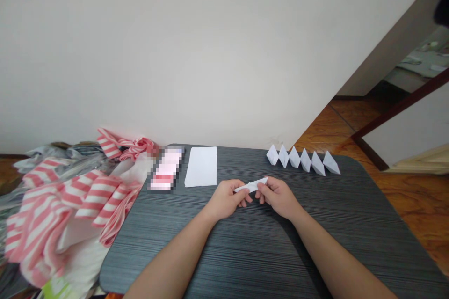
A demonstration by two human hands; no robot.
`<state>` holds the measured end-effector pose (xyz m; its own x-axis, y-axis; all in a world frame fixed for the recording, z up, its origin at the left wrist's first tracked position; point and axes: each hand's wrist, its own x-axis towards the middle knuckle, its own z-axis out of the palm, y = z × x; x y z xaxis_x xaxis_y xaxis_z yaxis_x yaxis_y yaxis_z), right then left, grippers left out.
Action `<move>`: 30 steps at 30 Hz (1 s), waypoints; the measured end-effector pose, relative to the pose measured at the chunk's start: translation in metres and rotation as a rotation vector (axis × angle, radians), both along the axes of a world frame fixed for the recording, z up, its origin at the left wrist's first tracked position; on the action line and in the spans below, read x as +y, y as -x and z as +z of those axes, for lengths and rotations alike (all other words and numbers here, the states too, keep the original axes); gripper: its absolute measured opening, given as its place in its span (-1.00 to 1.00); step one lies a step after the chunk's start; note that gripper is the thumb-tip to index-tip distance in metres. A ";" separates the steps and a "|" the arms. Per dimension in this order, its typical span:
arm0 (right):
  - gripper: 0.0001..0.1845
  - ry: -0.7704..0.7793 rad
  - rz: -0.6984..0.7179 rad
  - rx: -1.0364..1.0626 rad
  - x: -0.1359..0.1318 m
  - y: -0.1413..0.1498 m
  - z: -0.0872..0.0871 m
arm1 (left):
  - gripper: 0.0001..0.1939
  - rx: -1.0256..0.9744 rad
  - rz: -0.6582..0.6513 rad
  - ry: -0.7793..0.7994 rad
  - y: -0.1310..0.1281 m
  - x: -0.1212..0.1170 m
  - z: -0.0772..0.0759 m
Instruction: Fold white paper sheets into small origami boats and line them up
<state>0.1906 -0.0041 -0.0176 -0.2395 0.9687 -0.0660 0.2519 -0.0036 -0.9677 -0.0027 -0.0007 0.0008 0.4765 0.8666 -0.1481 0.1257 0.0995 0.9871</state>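
Counter [245,252] carried sheets [201,166]; well right of sheets, folded papers [305,162] sat lined up. Nearer right of sheets, left hand [226,200] and right hand [281,198] pinched paper strip [251,186] at opposite ends; uneven pull risked tearing it.

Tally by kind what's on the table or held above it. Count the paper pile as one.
Folded papers in a row: 6
Held paper: 1
Paper pile: 1
Pixelated thing: 1
Total: 9
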 end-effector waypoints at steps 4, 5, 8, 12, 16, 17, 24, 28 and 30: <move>-0.65 -0.006 -0.017 0.001 0.000 0.000 0.002 | -0.68 0.002 0.002 -0.003 0.000 0.000 -0.001; -0.65 -0.010 -0.027 0.005 0.000 0.000 0.003 | -0.68 0.002 0.000 -0.004 0.000 0.000 -0.001; -0.63 -0.032 -0.056 0.011 0.001 0.000 0.004 | -0.68 0.020 0.002 -0.015 -0.001 -0.001 -0.002; -0.62 -0.052 -0.061 -0.003 0.001 -0.001 0.007 | -0.68 0.076 0.006 -0.052 -0.002 -0.003 0.000; -0.65 -0.087 -0.019 -0.054 0.000 0.000 0.011 | -0.70 0.113 -0.018 -0.096 -0.003 -0.004 0.004; -0.66 -0.104 0.001 -0.075 0.000 0.000 0.013 | -0.70 0.111 -0.021 -0.101 -0.004 -0.004 0.004; -0.71 -0.143 0.080 -0.142 -0.003 0.006 0.016 | -0.63 0.111 -0.006 -0.061 -0.004 -0.004 0.005; -0.74 -0.103 0.109 -0.146 -0.003 0.006 0.014 | -0.64 0.084 0.016 -0.046 -0.004 -0.003 0.001; -0.73 -0.094 0.136 -0.163 -0.004 0.006 0.014 | -0.64 0.074 0.020 -0.042 -0.005 -0.002 -0.001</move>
